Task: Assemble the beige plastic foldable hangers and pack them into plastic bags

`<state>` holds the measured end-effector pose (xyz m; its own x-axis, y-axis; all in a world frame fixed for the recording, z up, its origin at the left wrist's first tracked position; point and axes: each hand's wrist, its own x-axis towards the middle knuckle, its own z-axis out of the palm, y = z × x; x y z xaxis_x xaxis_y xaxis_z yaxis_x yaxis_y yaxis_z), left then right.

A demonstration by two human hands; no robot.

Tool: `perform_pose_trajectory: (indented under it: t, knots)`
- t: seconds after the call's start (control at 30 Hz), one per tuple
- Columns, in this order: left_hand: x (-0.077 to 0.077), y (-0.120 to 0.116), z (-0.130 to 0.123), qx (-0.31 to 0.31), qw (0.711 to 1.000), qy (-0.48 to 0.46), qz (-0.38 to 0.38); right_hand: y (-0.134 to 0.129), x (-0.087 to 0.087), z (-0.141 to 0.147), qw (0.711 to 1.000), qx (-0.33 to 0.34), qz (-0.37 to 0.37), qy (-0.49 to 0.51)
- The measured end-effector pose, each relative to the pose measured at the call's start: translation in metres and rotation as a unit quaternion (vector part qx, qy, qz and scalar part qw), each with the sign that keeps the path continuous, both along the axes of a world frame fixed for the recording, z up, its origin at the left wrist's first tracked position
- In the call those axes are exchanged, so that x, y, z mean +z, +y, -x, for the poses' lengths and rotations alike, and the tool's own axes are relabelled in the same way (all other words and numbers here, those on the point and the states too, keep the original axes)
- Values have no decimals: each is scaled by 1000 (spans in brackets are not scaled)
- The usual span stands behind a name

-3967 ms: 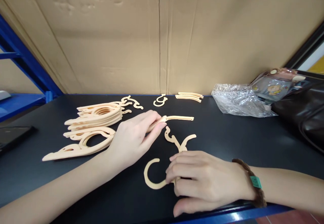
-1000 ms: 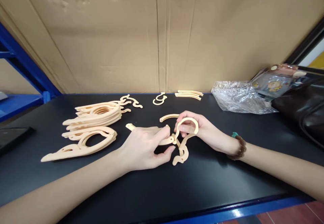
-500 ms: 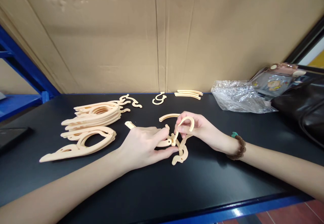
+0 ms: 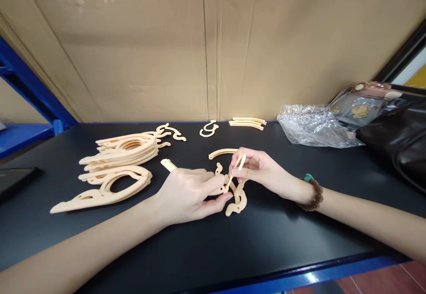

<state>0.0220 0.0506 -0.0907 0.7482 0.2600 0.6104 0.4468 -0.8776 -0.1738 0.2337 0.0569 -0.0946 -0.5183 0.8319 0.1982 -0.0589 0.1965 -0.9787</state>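
Note:
My right hand [image 4: 258,167] pinches a cream plastic hanger hook [image 4: 230,182], which is turned nearly edge-on. The hook's lower end meets the fingertips of my left hand [image 4: 189,192]. My left fingers are closed round a cream hanger arm [image 4: 168,165]; one end sticks out beyond the knuckles, the other shows at the fingertips. Whether hook and arm are joined I cannot tell, as fingers cover the spot. Beneath both hands lie loose curved pieces [image 4: 238,204] on the black table [image 4: 206,249]. A curved strip [image 4: 221,152] runs behind my right fingers.
Stacked folded hangers [image 4: 123,152] and a nearer hanger [image 4: 100,194] lie at the left. Two hooks [image 4: 209,129] and several strips [image 4: 248,123] sit by the cardboard wall [image 4: 140,54]. Clear plastic wrap [image 4: 313,127] and a black bag [image 4: 396,139] occupy the right. A dark flat object [image 4: 18,181] is far left.
My right hand has twisted the hook, so its open curve, earlier seen broadside, now appears narrow. The left hand and the arm in it have barely moved.

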Motion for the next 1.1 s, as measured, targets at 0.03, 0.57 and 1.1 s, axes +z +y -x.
perform_pose_trajectory:
  t: [0.03, 0.57, 1.1]
  knots:
    - [0, 0, 0, -3, 1000, 1, 0, 0, 0, 0, 1000, -3, -3, -5]
    - [1, -1, 1, -27, 1000, 12, 8, -1, -4, 1, 999, -15, -32, -32]
    - [2, -1, 2, -40, 999, 2, -3, 1, -3, -1, 989, -18, -95, -115]
